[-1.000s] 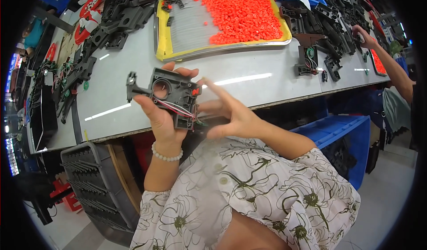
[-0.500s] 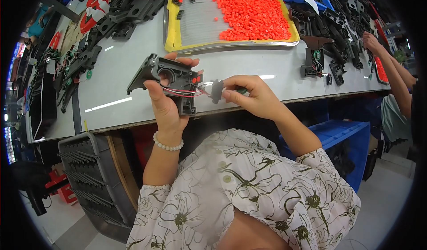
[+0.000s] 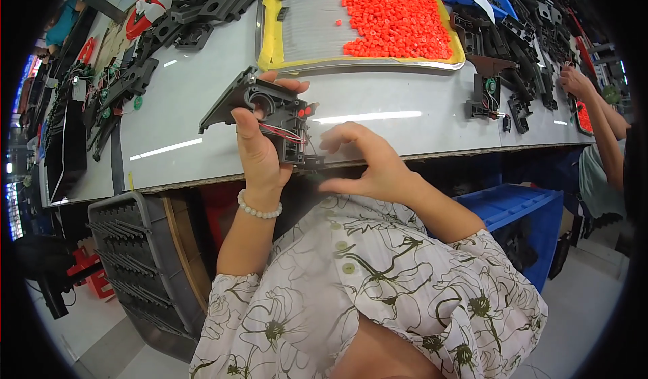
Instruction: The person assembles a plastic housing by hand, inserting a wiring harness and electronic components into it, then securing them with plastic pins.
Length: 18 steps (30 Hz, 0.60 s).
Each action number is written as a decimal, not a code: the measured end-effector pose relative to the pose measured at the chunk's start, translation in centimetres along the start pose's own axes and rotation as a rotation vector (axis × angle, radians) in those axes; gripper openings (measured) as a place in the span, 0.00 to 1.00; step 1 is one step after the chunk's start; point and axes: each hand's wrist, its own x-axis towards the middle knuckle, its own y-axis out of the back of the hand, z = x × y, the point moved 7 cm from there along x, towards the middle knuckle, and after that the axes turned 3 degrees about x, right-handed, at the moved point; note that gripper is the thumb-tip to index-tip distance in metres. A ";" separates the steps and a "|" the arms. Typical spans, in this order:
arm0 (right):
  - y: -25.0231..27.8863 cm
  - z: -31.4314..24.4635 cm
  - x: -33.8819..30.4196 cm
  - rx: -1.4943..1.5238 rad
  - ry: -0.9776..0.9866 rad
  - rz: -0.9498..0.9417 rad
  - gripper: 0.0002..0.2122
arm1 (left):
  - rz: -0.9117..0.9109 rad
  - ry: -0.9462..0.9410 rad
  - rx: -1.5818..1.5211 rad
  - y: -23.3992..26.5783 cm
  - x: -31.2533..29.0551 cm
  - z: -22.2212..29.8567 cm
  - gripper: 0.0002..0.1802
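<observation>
Head view: hands [image 3: 262, 159] apart, left gripping a dark housing [image 3: 287, 116] (wires [image 3: 283, 132] showing).

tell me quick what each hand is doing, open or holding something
Left hand: closed on a dark grey plastic housing.
Right hand: open beside the housing, no held thing visible.

White table [image 3: 405, 94]: tray [image 3: 310, 36], dark parts [image 3: 236, 5]

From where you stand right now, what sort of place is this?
Likely a factory assembly workshop: a yellow-edged tray of small orange-red plastic pieces, piled dark grey plastic parts, and a wired grey housing in the left hand.
</observation>
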 end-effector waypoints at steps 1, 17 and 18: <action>-0.4 -0.5 0.3 -0.066 0.018 -0.031 0.20 | -0.002 0.000 0.000 0.0 -0.1 0.0 0.45; 1.3 2.9 0.9 0.737 -0.236 -0.089 0.11 | -0.057 0.042 -0.026 -0.6 -0.1 0.1 0.48; 0.9 2.6 0.7 0.756 -0.243 -0.142 0.11 | -0.032 0.028 -0.032 -0.5 -0.1 0.2 0.50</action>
